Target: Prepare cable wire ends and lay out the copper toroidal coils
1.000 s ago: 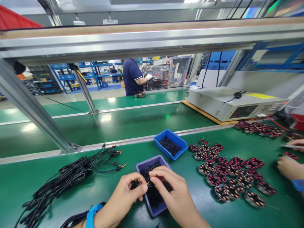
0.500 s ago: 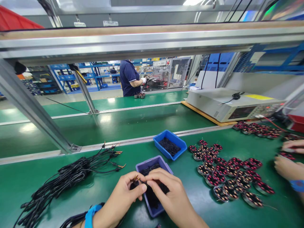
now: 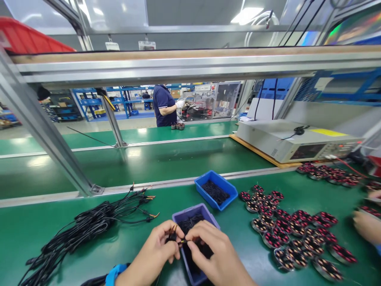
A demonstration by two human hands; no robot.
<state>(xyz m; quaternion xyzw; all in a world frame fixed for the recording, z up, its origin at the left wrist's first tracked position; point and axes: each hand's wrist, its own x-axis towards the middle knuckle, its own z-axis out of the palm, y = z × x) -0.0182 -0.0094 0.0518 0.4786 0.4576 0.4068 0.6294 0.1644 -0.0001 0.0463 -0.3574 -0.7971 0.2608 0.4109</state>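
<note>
My left hand (image 3: 156, 250) is closed on the end of a black cable (image 3: 172, 237), whose thin yellow and orange wires stick up between thumb and fingers. My right hand (image 3: 214, 248) pinches at a wire tip beside it; a small dark piece there shows a bit of yellow, but its kind is hard to make out. Both hands are above a purple bin (image 3: 212, 218) of short black pieces. Behind it stands a blue bin (image 3: 231, 200) with similar black pieces. More black cable runs under my left wrist.
A bundle of black cables (image 3: 89, 222) with bare-coloured wire ends lies at left. Several round copper-and-red coils (image 3: 285, 226) cover the right side, near a co-worker's hand (image 3: 367, 226). A grey instrument (image 3: 268, 137) stands behind them. An aluminium post (image 3: 56, 139) rises at left; another person works beyond.
The view has tilted slightly upward. My fingers have shifted a little at the wire ends, and a yellow bit now shows between the two hands. The co-worker's hands at right have moved.
</note>
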